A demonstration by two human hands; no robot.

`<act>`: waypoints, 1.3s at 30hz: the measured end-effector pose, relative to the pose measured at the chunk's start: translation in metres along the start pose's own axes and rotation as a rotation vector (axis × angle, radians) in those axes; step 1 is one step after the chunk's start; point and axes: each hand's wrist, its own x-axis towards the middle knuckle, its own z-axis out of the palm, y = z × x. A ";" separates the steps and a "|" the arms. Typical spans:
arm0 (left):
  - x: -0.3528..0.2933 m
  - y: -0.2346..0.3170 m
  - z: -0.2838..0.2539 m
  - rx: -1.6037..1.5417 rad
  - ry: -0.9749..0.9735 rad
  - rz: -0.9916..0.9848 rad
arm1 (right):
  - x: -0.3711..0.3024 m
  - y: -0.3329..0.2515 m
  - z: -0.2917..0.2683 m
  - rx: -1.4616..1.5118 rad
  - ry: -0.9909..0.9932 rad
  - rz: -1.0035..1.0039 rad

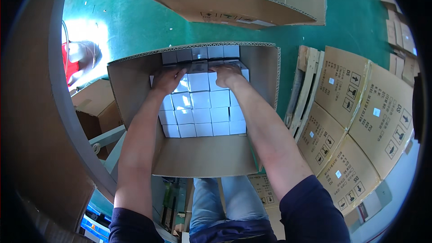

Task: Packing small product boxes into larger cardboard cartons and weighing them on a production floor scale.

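Both my arms reach down into an open brown carton [204,157] that holds rows of small white boxes [197,101]. My left hand [170,80] is curled over the left part of an upper row, its thumb and fingertips against a white box. At the right part of that same row, my right hand [228,75] has its fingers bent down over another white box. Between the two hands a white box [198,81] shows its front. Farther back, another row [200,53] stands along the carton's far wall. My fingertips are partly hidden among the boxes.
Beyond the carton, a larger open brown carton [234,0] stands on the green floor [121,6]. Stacked sealed cartons [344,85] and wooden pallet boards [302,90] line the right side. At left are a grey metal frame [81,121], another brown carton [96,101] and a red object [72,65].
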 end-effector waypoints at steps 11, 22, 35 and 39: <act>-0.019 0.001 0.021 0.102 0.088 -0.087 | 0.003 0.014 0.022 -0.121 0.299 0.286; -0.027 0.028 0.003 0.139 0.037 -0.133 | -0.025 0.005 0.029 -0.101 0.704 0.180; -0.259 0.103 -0.028 -0.603 0.330 -0.201 | -0.281 -0.074 0.106 0.800 0.408 -0.139; -0.378 0.143 -0.051 -0.882 0.327 -0.093 | -0.400 -0.119 0.155 0.864 0.240 -0.386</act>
